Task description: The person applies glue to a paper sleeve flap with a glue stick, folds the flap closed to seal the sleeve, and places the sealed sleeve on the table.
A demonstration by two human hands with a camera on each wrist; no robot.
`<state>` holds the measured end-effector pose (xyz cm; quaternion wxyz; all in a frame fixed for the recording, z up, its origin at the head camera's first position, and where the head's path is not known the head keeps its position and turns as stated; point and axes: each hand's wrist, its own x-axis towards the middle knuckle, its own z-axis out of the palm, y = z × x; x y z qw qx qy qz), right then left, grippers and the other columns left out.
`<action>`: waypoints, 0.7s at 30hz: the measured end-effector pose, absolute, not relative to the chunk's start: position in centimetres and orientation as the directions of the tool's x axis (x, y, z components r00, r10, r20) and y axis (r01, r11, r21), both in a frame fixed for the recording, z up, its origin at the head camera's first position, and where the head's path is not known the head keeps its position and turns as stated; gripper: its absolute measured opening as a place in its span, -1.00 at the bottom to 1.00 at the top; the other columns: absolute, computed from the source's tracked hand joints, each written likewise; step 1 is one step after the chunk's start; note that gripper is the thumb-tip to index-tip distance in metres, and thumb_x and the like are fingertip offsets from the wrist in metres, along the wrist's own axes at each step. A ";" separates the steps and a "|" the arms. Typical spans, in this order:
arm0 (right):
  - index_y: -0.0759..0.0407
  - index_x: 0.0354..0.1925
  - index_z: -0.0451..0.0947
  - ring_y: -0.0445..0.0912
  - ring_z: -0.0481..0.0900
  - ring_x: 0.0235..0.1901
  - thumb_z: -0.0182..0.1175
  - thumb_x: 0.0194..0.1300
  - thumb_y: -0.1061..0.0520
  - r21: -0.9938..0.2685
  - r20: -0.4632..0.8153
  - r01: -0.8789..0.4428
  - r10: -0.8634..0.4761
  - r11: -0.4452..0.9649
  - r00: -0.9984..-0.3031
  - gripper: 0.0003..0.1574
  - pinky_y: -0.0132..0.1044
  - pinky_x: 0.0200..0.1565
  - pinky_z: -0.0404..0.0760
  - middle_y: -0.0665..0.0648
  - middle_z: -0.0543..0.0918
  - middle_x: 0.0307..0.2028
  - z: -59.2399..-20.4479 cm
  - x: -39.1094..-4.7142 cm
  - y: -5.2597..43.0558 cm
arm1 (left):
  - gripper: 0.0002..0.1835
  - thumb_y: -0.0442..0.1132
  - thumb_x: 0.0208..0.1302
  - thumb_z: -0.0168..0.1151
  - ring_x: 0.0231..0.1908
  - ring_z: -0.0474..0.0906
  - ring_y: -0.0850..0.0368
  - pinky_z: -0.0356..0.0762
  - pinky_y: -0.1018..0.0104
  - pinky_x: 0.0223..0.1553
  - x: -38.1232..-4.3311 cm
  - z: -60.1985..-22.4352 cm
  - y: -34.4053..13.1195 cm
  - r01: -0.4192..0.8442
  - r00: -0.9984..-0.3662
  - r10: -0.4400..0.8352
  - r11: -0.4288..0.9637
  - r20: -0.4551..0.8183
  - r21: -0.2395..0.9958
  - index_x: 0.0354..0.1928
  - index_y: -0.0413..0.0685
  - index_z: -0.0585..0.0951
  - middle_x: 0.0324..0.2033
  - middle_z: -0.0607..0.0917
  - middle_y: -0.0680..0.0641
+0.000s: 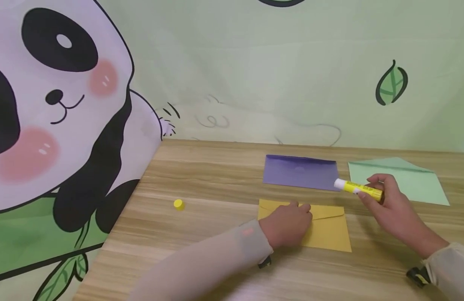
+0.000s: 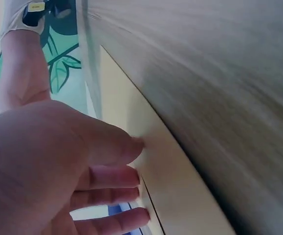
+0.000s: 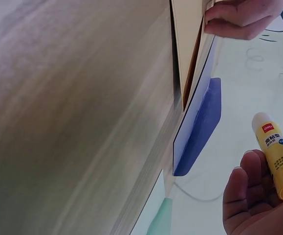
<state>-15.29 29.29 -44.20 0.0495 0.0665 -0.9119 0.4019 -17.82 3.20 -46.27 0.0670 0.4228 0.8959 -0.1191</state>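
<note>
A yellow envelope lies on the table with its flap folded down. My left hand rests on it, fingertips touching the flap area; the left wrist view shows the thumb and fairly straight fingers against the paper. My right hand grips a yellow glue stick with a white tip, uncapped and held in the air with the tip pointing left. The right wrist view shows the glue stick between thumb and fingers. A small yellow cap stands on the table to the left.
Behind the yellow envelope lies a purple envelope. A light green envelope with its flap raised sits at the back right, partly behind the right hand. A panda-printed cloth hangs behind the wooden table.
</note>
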 end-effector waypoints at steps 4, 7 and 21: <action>0.28 0.30 0.06 -0.23 0.46 -0.39 0.03 0.55 0.01 -0.724 0.134 -0.149 -0.074 0.674 -0.988 -0.41 -0.34 -0.48 0.48 0.54 0.52 0.10 -44.1 -15.3 29.1 | -0.56 -0.09 0.14 0.19 -0.23 0.38 0.17 0.49 0.35 -0.56 -17.9 -46.7 3.6 0.777 -0.629 0.751 0.603 -0.201 -0.182 0.12 0.15 0.51 0.01 0.45 0.18; 0.27 0.30 0.06 -0.23 0.46 -0.40 0.04 0.55 0.02 -0.724 0.140 -0.154 -0.075 0.672 -0.987 -0.41 -0.33 -0.48 0.48 0.52 0.54 0.08 -44.0 -15.2 29.1 | -0.37 -0.06 0.06 0.23 -0.18 0.38 0.15 0.41 0.34 -0.61 -17.8 -47.1 4.0 0.775 -0.631 0.751 0.605 -0.194 -0.179 0.26 0.21 0.42 0.06 0.43 0.18; 0.29 0.31 0.03 -0.27 0.45 -0.38 0.02 0.56 0.06 -0.723 0.137 -0.148 -0.069 0.674 -0.988 -0.41 -0.35 -0.49 0.46 0.58 0.49 0.13 -44.4 -15.0 30.0 | -0.07 0.09 0.15 0.18 0.10 0.32 0.09 0.54 0.23 -0.60 -17.4 -46.8 6.3 0.756 -0.655 0.678 0.591 -0.334 -0.283 0.57 0.38 0.06 0.55 0.04 0.31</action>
